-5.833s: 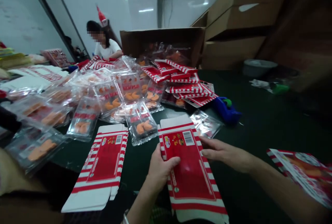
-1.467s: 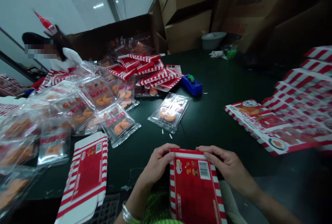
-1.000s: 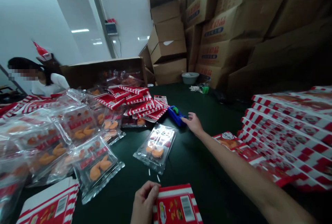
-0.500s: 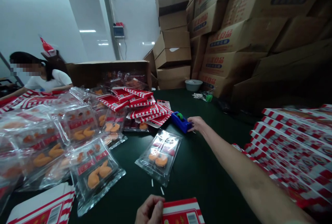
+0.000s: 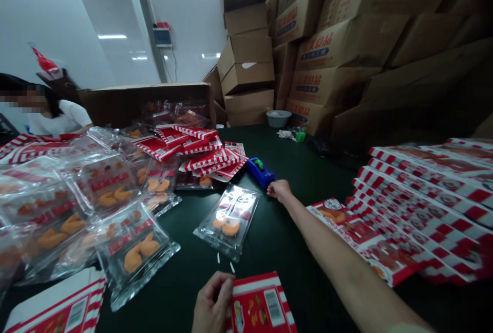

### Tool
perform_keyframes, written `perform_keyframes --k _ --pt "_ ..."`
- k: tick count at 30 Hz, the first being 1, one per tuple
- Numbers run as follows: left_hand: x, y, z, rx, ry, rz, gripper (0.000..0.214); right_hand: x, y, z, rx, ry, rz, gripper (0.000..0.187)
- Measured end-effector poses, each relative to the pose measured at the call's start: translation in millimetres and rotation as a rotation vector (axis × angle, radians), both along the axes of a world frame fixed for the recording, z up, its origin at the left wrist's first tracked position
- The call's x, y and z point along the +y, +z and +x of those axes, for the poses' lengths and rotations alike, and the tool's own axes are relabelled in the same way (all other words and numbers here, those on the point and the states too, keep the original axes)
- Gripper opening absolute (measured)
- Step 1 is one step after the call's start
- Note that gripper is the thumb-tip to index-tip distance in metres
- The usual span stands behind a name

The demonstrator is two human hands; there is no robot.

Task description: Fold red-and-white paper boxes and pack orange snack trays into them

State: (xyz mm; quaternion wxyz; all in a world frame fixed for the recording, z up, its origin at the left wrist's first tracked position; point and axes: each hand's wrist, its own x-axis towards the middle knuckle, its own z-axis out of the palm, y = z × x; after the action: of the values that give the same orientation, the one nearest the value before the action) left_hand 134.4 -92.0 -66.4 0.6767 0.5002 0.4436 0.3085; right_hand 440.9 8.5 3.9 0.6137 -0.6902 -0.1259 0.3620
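Note:
My left hand (image 5: 211, 304) is closed on the top left corner of a red and white striped carton (image 5: 262, 306) at the bottom edge of the view. My right arm stretches out across the dark green table (image 5: 308, 179). My right hand (image 5: 279, 190) sits just in front of a blue tape dispenser (image 5: 259, 171), fingers curled together; what they pinch is too small to make out. A clear packet with orange pieces (image 5: 228, 221) lies between my two hands.
Many clear packets (image 5: 96, 194) cover the left side, with striped cartons (image 5: 200, 153) and an open cardboard box (image 5: 146, 102) behind. Flat striped cartons (image 5: 419, 194) are fanned out at right. Brown boxes (image 5: 327, 50) are stacked behind. A person (image 5: 50, 112) sits far left.
My right hand left the carton, reached to the blue tape dispenser, and has now drawn back slightly from it with fingers curled. My left hand keeps hold of the carton.

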Motion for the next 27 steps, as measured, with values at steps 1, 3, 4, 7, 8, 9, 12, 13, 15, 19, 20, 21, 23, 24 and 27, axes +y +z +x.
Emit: perform_keyframes --k 1,3,4,7,8,9,12,13,15,19,20,21,23,24,27 --pt "-2 7.0 0 -0.012 -0.012 -0.001 0.047 -3 5.1 -5 -0.003 0.005 -0.001 0.031" --pt "-5 27.1 -1 -0.042 -0.036 0.001 0.041 -14 18.6 -16 -0.010 0.032 0.015 0.029" --pt "-5 40.1 -2 -0.061 -0.033 0.014 0.038 -22 28.0 -22 -0.015 0.057 0.038 0.027" --pt "-3 87.2 -8 -0.125 0.055 0.193 0.029 -61 68.8 -45 -0.037 0.144 0.188 0.017" --pt "-3 103.5 -10 -0.129 0.095 0.323 0.024 -80 84.4 -54 -0.048 0.169 0.262 0.019" --pt "-5 118.7 -11 -0.119 0.130 0.492 0.019 -101 98.6 -65 -0.060 0.194 0.343 0.023" --pt "-16 149.2 -6 -0.060 0.186 1.091 0.018 -165 119.2 -103 -0.087 0.294 0.543 0.027" --pt "-20 153.4 -3 -0.046 0.188 1.276 0.024 -180 117.4 -115 -0.052 0.377 0.583 0.028" --pt "-28 155.2 4 -0.037 0.180 1.568 0.033 -196 106.1 -134 0.066 0.461 0.592 0.035" --pt "-33 151.0 8 0.003 0.123 1.816 0.033 -196 84.5 -144 0.357 0.529 0.562 0.040" --pt "-33 150.5 7 0.013 0.102 1.824 0.033 -195 82.7 -143 0.404 0.552 0.553 0.039" --pt "-33 150.1 5 0.017 0.085 1.820 0.032 -195 82.2 -142 0.437 0.573 0.543 0.036" --pt "-33 148.9 0 0.017 0.064 1.786 0.032 -197 83.7 -141 0.464 0.600 0.538 0.030" --pt "-33 148.0 -2 0.012 0.061 1.759 0.032 -199 84.5 -142 0.465 0.608 0.541 0.027" --pt "-35 144.3 -7 -0.022 0.068 1.675 0.033 -205 82.0 -147 0.415 0.642 0.528 0.025"
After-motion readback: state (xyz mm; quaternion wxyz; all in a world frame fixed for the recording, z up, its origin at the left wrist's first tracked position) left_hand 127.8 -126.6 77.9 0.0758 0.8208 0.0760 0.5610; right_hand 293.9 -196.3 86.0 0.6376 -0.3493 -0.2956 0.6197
